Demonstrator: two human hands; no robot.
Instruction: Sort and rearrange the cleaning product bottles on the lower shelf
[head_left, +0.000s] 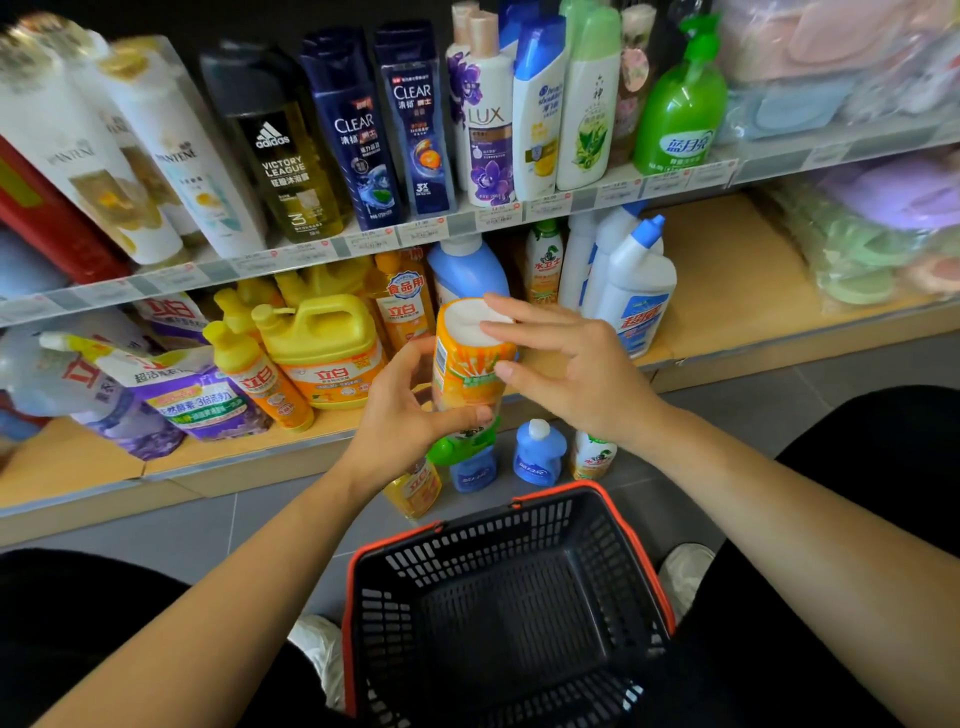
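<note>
Cleaning product bottles: sort is part done, by my reading. Several bottles are off the lower shelf (737, 270), on the floor.

Upper shelf (488, 215), above the grip. Labels read PANTENE, adidas VICTORY LEAGUE, CLEAR (twice), LUX and 蓝月亮.

Lower shelf: bare board shows far right of the grip. It is crowded to the left.

Basket (566, 488), black with a red rim, sits below the grip on the floor.

Purple pouch (192, 400), far left of the grip, lies tilted. "立白" and "3倍洁力" are legible.

Yellow jug (324, 343), just left of the grip, reads "立白".

White bottles (639, 280) with blue caps stand right of and behind the grip. Their red characters are not surely legible.

Orange bottle (467, 364) is held in front of the lower shelf, inverted, with its white flat end up and green cap down.
- Left grip (400, 415) curls round its lower body.
- Right grip (566, 364) has its fingers near straight, with the tips on the white end and the thumb on the label. It clasps nothing.
- The barcode faces left. The label wording is blurred.

Step in hand (judgement): orienting the orange bottle before shelving.
- Let the left grip carry the weight while the right steadies the end.
- Turn it cap-up before release.
- Set it label forward beside the like bottle (543, 260), behind and right of the grip, which reads "水卫士".
- Keep clear of the tall neighbour (408, 301), which reads "食品用".

Floor bottles, below the grip: two blue bottles (537, 452), and one yellow bottle (415, 491) reading "立白".
</note>
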